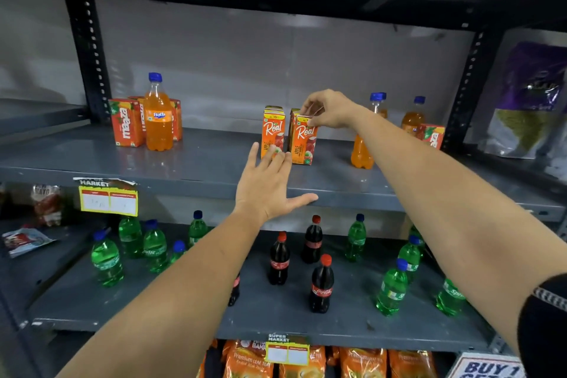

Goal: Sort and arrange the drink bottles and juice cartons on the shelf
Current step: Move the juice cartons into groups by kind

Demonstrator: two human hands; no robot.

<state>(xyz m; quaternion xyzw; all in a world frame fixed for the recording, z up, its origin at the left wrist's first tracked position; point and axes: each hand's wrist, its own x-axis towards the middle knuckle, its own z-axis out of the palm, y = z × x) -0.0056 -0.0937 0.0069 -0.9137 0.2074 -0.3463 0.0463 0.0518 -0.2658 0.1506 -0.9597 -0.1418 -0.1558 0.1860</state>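
Observation:
On the upper grey shelf two rows of orange Real apple juice cartons stand in the middle. My right hand pinches the top of the right front Real carton. My left hand is flat and open, fingers spread, its fingertips touching the base of the left front Real carton. At the left, a Fanta bottle stands in front of red Maaza cartons. At the right, two more Fanta bottles and a Maaza carton stand partly hidden by my right arm.
The lower shelf holds scattered green Sprite bottles and several Coca-Cola bottles. Orange tea packets lie below. A purple pouch stands in the bay to the right. Black uprights frame the bay.

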